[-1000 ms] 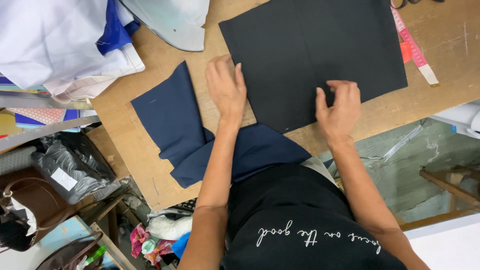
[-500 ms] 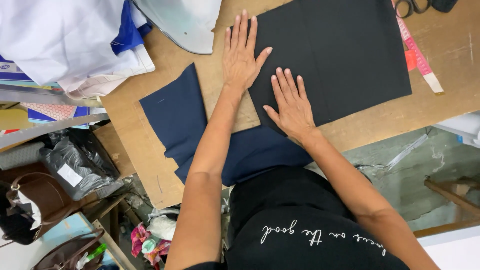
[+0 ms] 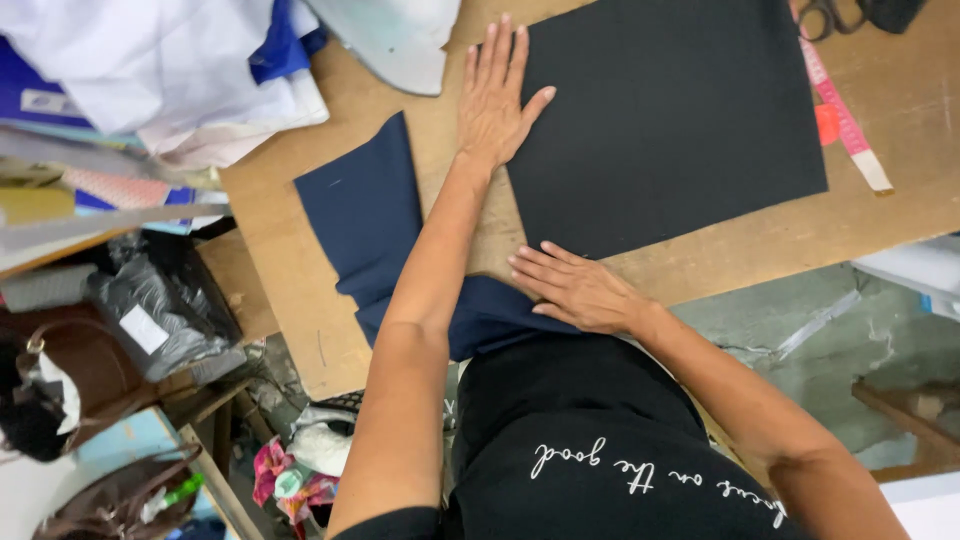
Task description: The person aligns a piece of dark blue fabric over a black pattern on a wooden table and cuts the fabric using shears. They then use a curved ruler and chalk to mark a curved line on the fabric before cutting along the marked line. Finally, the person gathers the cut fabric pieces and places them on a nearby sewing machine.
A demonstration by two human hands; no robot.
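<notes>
We see a black fabric panel [image 3: 668, 110], matte, smooth and roughly rectangular with straight cut edges, lying flat on a bare wooden table [image 3: 900, 215]. It sits toward the far right of the tabletop, its near edge running at a slant close to the table's near rim. Our left hand [image 3: 495, 95] lies open and flat, fingers stretched out and together, palm down on the panel's left edge, partly on cloth and partly on wood. Our right hand [image 3: 575, 290] is also open and flat, fingers spread, pressing down at the near corner of the panel, where the wood meets a piece of navy fabric [image 3: 370, 215]. That navy cloth is softer in its lie, draped left of the panel and folding over the table's near edge.

Right of the panel a pink measuring tape [image 3: 845, 120] lies stretched along the wood, with scissors [image 3: 825, 15] at the far edge. At the far left we see a heap of white and blue cloth [image 3: 180, 70]. Below the table, to the left, stand a brown leather bag [image 3: 70, 370] and a crumpled black plastic bag [image 3: 165, 300].
</notes>
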